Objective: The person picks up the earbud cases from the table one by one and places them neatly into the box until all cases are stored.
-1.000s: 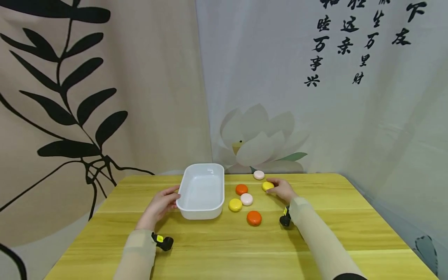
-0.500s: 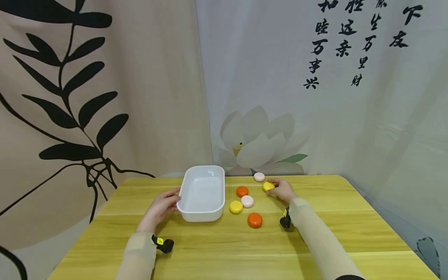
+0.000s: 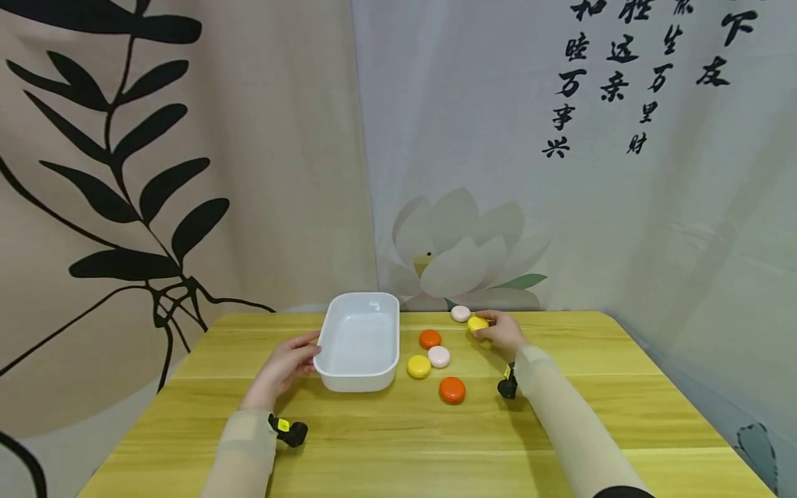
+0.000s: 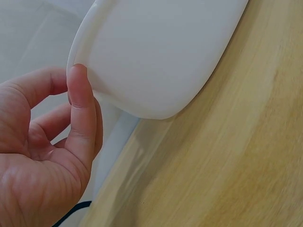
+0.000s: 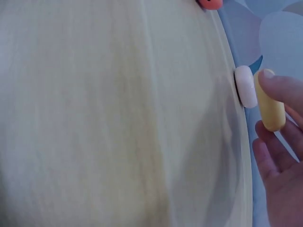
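On the table's left half stands a white rectangular dish [image 3: 358, 346], its inside bare. My left hand [image 3: 289, 363] pinches its left rim between thumb [image 4: 80, 87] and fingers. Over the far right part of the table, my right hand [image 3: 504, 332] holds a round yellow disc [image 3: 477, 324] between thumb and fingertips. The right wrist view shows this disc [image 5: 271, 101] edge-on, just beside a pale pink disc [image 5: 246, 86] near the far edge. Between the dish and my right hand lie orange discs [image 3: 452, 390], another yellow disc [image 3: 419, 366] and a second pink disc [image 3: 438, 356].
The wooden table [image 3: 373, 443] has its far edge close to a hanging curtain [image 3: 299, 173] printed with leaves, a lotus and writing. Black wrist cameras [image 3: 289, 432] are strapped to both wrists. The dish's tall wall borders the discs on the left.
My right hand has raised the yellow disc slightly from the tabletop. The left hand and the dish stay where they were; the head view shifts a little.
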`<state>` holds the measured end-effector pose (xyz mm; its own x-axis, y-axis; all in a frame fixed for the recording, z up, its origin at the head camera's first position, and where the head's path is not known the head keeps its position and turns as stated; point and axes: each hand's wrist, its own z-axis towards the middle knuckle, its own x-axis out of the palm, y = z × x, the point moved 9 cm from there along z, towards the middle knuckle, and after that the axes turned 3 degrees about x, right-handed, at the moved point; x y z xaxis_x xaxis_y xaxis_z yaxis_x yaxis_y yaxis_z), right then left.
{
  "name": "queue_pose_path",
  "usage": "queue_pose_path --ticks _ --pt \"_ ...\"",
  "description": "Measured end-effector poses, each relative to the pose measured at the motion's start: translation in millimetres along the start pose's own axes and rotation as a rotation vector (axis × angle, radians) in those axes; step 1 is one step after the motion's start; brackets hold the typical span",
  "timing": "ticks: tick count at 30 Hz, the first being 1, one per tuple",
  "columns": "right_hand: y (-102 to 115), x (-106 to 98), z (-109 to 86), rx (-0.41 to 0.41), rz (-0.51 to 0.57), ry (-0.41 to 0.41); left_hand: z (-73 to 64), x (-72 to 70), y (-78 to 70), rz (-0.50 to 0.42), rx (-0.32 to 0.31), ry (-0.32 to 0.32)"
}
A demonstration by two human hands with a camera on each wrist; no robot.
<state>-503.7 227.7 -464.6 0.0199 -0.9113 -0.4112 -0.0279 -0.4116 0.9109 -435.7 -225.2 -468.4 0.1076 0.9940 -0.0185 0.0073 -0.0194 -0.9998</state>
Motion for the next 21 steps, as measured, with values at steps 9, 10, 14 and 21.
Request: queue_pose_path --ticks 9,10,14,21 --pt "14.1 -4.6 0.9 -0.061 -0.154 -0.015 0.1 3.1 -0.1 0.005 0.002 0.031" --pt "14.3 -4.3 1.7 -0.06 -0.153 -0.01 0.2 3.2 0.6 0.003 0.001 0.034" --pt "16.4 -3.5 5.7 -0.06 -0.139 0.007 1.7 3.3 3.4 -0.015 -0.003 0.041" --pt "32.9 -2.8 6.2 -0.123 -0.136 0.012 2.8 3.0 1.6 -0.026 -0.003 0.039"
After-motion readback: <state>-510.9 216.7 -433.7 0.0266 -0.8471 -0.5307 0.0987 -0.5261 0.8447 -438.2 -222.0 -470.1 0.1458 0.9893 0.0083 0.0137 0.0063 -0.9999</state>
